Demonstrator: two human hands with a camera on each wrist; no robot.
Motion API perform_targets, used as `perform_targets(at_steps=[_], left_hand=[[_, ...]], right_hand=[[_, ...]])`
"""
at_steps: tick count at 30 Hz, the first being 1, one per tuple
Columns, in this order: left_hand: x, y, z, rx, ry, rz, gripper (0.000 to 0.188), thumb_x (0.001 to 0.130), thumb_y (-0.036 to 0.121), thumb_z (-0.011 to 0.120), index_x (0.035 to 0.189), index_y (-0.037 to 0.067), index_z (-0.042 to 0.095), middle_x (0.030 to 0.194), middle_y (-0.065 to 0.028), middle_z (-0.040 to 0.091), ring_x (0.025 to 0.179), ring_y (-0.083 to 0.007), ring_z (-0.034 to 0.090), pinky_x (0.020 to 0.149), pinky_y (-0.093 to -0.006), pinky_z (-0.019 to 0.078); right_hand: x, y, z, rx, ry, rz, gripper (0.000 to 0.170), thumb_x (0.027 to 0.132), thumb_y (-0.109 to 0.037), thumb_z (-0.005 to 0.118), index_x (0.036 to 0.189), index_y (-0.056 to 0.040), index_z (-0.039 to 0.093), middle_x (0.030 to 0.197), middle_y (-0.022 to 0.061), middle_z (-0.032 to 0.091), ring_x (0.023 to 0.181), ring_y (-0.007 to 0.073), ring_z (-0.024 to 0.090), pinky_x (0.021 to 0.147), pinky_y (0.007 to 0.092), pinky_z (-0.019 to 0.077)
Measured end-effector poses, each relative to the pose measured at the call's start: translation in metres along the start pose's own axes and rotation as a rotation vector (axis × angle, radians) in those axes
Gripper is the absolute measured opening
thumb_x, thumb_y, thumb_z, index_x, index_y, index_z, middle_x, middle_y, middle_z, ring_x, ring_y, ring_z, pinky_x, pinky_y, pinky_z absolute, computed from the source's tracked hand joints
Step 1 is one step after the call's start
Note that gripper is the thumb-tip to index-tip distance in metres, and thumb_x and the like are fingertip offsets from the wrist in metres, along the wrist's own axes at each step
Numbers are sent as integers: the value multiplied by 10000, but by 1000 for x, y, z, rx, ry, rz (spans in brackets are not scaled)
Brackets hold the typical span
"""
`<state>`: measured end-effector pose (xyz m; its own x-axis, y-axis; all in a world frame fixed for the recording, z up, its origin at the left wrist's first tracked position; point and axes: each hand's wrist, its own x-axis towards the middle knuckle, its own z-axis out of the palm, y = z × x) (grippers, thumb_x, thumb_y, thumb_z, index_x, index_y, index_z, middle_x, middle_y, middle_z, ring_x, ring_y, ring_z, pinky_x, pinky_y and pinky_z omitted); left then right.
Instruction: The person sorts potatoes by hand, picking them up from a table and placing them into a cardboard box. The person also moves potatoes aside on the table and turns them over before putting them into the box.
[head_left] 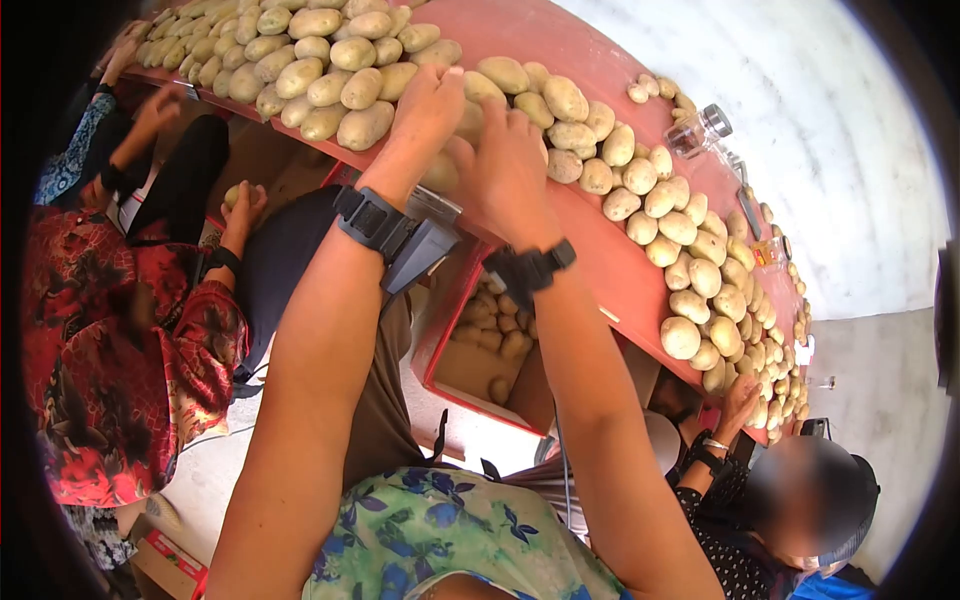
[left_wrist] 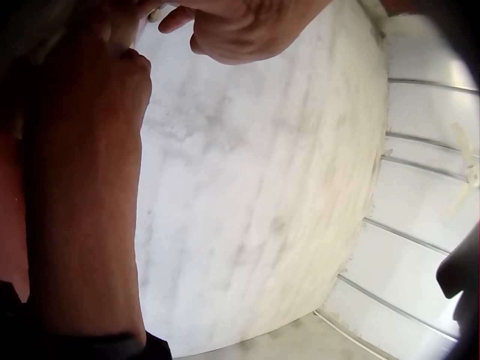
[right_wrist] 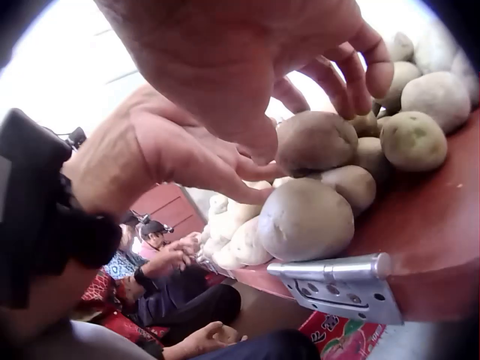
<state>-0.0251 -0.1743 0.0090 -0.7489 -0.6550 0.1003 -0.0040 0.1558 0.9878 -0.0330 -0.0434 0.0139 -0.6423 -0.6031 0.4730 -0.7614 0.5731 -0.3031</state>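
Both hands reach over the red table among potatoes, close together. My left hand (head_left: 430,115) has its fingers stretched forward; in the right wrist view its thumb lies right at a large pale potato (right_wrist: 307,221) by the table edge. My right hand (head_left: 510,175) is arched with fingers spread. A brownish potato (right_wrist: 319,142) sits below those fingers, its side against the right thumb in the right wrist view. Another potato (head_left: 470,122) shows between the hands. The left wrist view shows the right hand (left_wrist: 247,30) at the top, and the left fingertips are dark there.
Potatoes are heaped on the table to the left (head_left: 310,60) and right (head_left: 700,270). A glass jar (head_left: 690,132) and a knife (head_left: 749,212) lie toward the wall. A metal hinge (right_wrist: 337,281) sits at the table edge. Below is a red-rimmed box (head_left: 425,365) holding potatoes. People sit on both sides.
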Motion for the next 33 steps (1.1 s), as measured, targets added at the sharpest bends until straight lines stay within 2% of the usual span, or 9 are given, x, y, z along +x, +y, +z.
perform_targets(at_steps=[3,7,12,16,20,23,26,29,33], left_hand=[[4,-8,7,4,59,82,427,946,344,504,1072,-48,617,1058,-239,664,1034,-369,626,903,-417,469],[2,2,-2,128,-145,8,451,926,344,571,1127,-57,611,1063,-160,650,982,-237,590,840,-353,471],[-13,9,9,26,69,150,529,942,377,495,1114,-119,560,1120,-303,622,1069,-431,578,915,-441,443],[-7,3,9,180,55,255,536,909,354,519,1182,-106,557,1162,-314,607,1114,-423,571,947,-451,440],[-14,3,18,280,99,241,473,886,307,545,1148,-86,573,1137,-301,614,1100,-421,573,949,-458,443],[-17,11,15,322,59,216,444,871,266,567,1167,-64,569,1154,-284,608,1123,-409,563,958,-458,446],[-27,21,18,410,86,190,431,864,249,578,1183,-41,570,1166,-275,605,1129,-398,563,953,-456,452],[-39,34,14,409,77,207,424,854,228,594,1196,-22,571,1180,-258,605,1133,-391,563,953,-454,455],[-8,5,23,406,86,235,405,863,229,610,1171,-31,581,1154,-230,621,1118,-368,578,941,-436,463]], right_hand=[[19,16,30,1,-79,32,512,821,-302,713,1194,-10,518,1107,248,574,999,416,584,810,496,505],[25,30,22,-61,-266,55,521,845,-334,667,1220,3,533,1061,243,626,923,365,645,768,480,530],[-51,31,-41,1030,-366,237,560,919,-378,594,1309,14,509,1143,155,653,927,246,675,740,346,557],[-161,36,-25,1863,-556,731,494,970,-368,548,1343,-50,486,1222,131,616,967,257,671,774,360,583],[-257,80,40,1701,-462,1387,405,1006,-302,526,1333,-69,470,1265,180,558,1064,333,620,834,424,570],[-293,135,80,1603,-230,1674,399,1012,-278,528,1348,-76,454,1314,193,509,1122,366,581,844,453,567],[-313,191,106,1582,112,1638,410,1015,-267,521,1351,-49,435,1338,194,488,1168,380,547,866,459,557],[-290,188,93,1332,312,1922,407,1021,-280,504,1336,-28,447,1340,186,489,1205,356,529,881,469,540],[-301,178,106,1330,-71,1790,365,1020,-288,495,1276,-28,489,1279,167,534,1111,297,578,846,452,527]])
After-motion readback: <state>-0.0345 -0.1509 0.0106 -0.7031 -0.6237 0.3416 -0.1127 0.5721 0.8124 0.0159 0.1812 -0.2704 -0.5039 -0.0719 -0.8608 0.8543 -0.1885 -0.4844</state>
